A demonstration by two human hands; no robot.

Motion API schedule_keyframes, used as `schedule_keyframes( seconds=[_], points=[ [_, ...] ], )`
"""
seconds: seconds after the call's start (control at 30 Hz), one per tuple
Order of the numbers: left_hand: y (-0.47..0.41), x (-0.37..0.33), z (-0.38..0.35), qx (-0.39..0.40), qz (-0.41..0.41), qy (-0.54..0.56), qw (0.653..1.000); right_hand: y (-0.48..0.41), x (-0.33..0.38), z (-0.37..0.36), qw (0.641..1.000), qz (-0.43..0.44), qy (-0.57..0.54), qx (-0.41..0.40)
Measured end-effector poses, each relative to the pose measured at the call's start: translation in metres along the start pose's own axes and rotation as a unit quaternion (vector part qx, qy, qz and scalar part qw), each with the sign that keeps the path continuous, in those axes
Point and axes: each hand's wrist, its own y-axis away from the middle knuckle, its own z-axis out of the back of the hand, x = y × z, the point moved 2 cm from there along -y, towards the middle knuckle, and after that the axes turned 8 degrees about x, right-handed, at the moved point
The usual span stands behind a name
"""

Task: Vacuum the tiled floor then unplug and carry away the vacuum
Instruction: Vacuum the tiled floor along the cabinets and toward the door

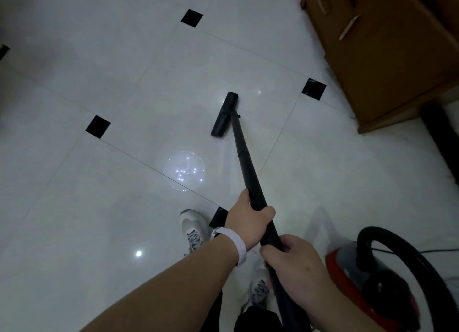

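Both hands grip the black vacuum wand (244,157), which slopes down and away to a flat black floor nozzle (224,115) resting on the white tiled floor (111,83). My left hand (248,222), with a white wristband, wraps the wand higher up its length. Just behind it, my right hand (293,259) closes around the wand's near end. The red and grey vacuum body (367,279) sits on the floor at my right, with its black hose (407,247) looping over it. A thin cord (437,251) runs off to the right behind it.
A brown wooden cabinet (387,53) stands at the upper right, close to the nozzle's far side. Small black inset tiles (97,126) dot the floor. My white sneakers (193,228) stand just left of the wand. Open floor stretches left and ahead.
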Motion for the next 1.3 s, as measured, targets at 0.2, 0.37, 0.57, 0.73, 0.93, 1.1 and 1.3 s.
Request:
schedule_keyframes(
  seconds=[0.2,0.37,0.57,0.73,0.93,1.1,1.3],
  points=[
    [0.019,0.012,-0.043,0.028,0.007,-0.017,0.999,0.026,-0.036,0.022,1.000,-0.011,-0.024,-0.003],
    [0.025,0.024,-0.069,0.055,0.010,-0.036,0.998,0.038,-0.059,0.031,0.998,-0.019,-0.055,-0.027],
    [0.024,0.025,-0.069,0.052,0.009,-0.028,0.998,0.037,-0.059,0.031,0.998,-0.017,-0.060,-0.027],
    [0.020,0.018,-0.041,0.025,0.000,-0.016,1.000,0.027,-0.038,0.017,1.000,-0.001,-0.026,-0.016],
    [0.007,0.010,0.010,-0.006,0.006,-0.011,1.000,0.004,-0.003,-0.014,1.000,0.005,-0.004,0.002],
    [-0.005,0.009,0.056,-0.014,0.017,0.017,1.000,-0.013,0.029,-0.044,1.000,0.008,0.024,0.006],
    [-0.020,0.004,0.111,-0.021,0.033,0.044,0.998,-0.033,0.072,-0.081,0.998,0.009,0.064,0.006]
  ],
)
